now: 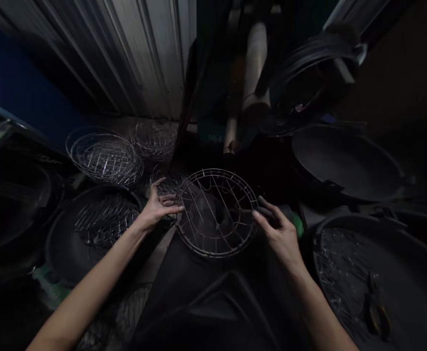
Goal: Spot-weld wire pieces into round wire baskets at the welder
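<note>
A round wire rack (216, 252) with double rings and crossing wires is held level above the dark-covered lap. My left hand (158, 207) grips its left rim between thumb and fingers, the index finger raised. On the opposite side my right hand (277, 224) pinches the right rim with thumb and fingertips. Behind the rack stands a dark machine with a pale cylinder (255, 63) and a thinner rod (231, 134) pointing down toward it.
Wire racks (107, 158) are piled at the left. Below them a black basin (65, 243) holds wire pieces. At the right, another basin (411, 282) contains bent wires and pliers (376, 312); a further basin (348, 161) sits behind. Coiled wire (315, 53) hangs upper right.
</note>
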Tool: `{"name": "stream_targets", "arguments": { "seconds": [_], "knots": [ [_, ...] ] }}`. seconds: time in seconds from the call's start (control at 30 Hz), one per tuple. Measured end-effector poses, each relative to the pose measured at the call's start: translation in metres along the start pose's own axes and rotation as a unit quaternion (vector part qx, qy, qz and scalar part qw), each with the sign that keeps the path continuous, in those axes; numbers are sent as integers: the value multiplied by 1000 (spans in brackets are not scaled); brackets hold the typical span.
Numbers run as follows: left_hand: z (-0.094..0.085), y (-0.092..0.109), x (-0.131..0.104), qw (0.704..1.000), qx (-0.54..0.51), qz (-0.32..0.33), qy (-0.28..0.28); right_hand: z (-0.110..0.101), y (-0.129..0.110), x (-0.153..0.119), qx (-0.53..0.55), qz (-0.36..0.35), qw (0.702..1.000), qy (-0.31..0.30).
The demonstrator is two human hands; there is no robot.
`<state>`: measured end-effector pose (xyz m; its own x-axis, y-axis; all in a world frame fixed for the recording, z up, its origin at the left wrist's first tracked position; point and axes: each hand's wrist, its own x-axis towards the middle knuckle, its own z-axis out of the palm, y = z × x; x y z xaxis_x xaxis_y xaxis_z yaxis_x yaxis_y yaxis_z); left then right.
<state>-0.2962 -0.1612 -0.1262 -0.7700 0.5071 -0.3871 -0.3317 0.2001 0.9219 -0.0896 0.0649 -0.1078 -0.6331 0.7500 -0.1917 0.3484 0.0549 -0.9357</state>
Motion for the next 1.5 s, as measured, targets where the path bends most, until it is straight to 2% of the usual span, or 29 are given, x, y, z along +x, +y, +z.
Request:
{"name": "stream_targets", "arguments": {
  "seconds": [0.2, 0.33, 0.43, 0.63, 0.9, 1.23, 1.5],
  "knots": [
    [11, 26, -4, 1000, 1, 7, 28, -13, -34, 35, 7, 7, 999, -48],
    [16, 34, -5, 999, -4, 10, 35, -17, -49, 50, 12, 19, 998, -63],
    [17, 35, -2, 999, 0, 10, 41, -19, -47, 51, 0, 19, 998, -66],
    [14, 38, 17, 999, -16, 39, 18, -15, -34, 48, 25, 24, 999, -16],
    [8, 44, 44, 999, -30, 37, -5, -5, -30, 61, 9, -34, 999, 36],
    [6, 44, 56, 998, -47, 40, -17, 0, -30, 63, 8, -45, 998, 39],
    [7, 47, 57, 998, -35, 48, 5, 2, -31, 63, 16, -39, 999, 34]
  ]
}}
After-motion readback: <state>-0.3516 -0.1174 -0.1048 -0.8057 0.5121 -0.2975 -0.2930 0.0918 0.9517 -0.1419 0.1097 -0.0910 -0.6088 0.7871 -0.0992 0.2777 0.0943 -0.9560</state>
